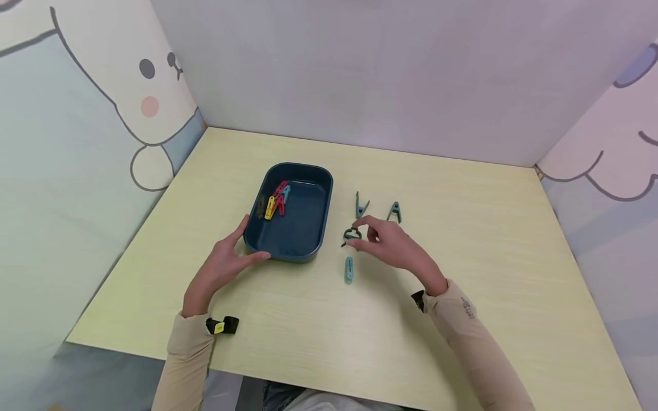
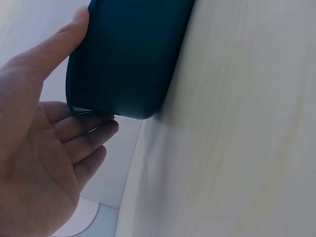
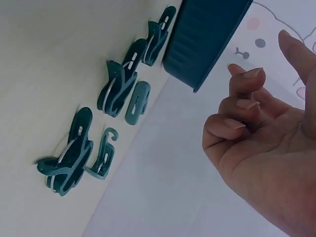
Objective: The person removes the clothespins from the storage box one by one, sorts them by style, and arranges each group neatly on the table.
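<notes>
A dark blue tray [image 1: 308, 251] stands left of centre on the table. My left hand [image 1: 226, 264] spreads across its near left corner, thumb on the near rim and fingers against the left side. In the left wrist view, the fingers touch the tray's outer wall [image 2: 128, 59]. My right hand [image 1: 388, 242] hovers over a dark green clip [image 1: 352, 234], thumb and index finger apart on either side of it. The right wrist view shows nothing in that hand, its other fingers loosely bent. A pale teal clothes peg [image 1: 349, 270] lies just nearer.
Inside the tray are red, yellow, blue and dark pegs [image 1: 269, 208]. Two more green clips [image 1: 361, 206] [image 1: 394, 212] lie beyond my right hand. A small light green hooked clip [image 3: 103, 155] shows in the right wrist view. Walls border the table's far edge and sides.
</notes>
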The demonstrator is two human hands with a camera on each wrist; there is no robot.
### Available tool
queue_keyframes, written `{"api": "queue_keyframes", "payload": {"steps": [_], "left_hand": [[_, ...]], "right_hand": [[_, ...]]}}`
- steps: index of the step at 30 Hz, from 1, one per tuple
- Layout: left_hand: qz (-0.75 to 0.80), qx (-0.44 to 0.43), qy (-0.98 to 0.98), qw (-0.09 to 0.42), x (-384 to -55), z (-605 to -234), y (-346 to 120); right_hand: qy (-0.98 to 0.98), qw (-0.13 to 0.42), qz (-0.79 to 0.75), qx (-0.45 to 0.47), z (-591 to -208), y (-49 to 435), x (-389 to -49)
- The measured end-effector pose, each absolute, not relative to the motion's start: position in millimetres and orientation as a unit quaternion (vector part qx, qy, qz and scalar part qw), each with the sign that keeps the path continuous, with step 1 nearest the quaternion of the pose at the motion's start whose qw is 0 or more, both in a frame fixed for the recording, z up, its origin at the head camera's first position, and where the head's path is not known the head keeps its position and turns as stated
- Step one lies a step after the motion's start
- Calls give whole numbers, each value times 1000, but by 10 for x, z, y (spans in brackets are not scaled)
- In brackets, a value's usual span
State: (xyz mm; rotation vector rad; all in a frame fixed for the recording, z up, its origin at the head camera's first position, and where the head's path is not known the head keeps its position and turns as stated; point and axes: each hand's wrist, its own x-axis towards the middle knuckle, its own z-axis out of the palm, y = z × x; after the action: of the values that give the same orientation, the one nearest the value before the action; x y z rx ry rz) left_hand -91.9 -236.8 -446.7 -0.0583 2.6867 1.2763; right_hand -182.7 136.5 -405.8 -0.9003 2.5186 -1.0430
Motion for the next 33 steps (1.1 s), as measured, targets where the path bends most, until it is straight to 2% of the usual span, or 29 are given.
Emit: {"api": "queue_keyframes", "payload": {"steps": [9,20,33], "left_hand": [[431,-16,899,78,-915,-4464,-2358],[433,-23,897,82,-902,-4464,-2352],[435,-24,897,82,-903,-4455,-2351]], "right_hand": [[841,85,-424,-325,-3976,1168,-2161],[820,106,-437,-354,-4022,567,-2579],[839,124,-355,-394,-4103,80,-2740]]}}
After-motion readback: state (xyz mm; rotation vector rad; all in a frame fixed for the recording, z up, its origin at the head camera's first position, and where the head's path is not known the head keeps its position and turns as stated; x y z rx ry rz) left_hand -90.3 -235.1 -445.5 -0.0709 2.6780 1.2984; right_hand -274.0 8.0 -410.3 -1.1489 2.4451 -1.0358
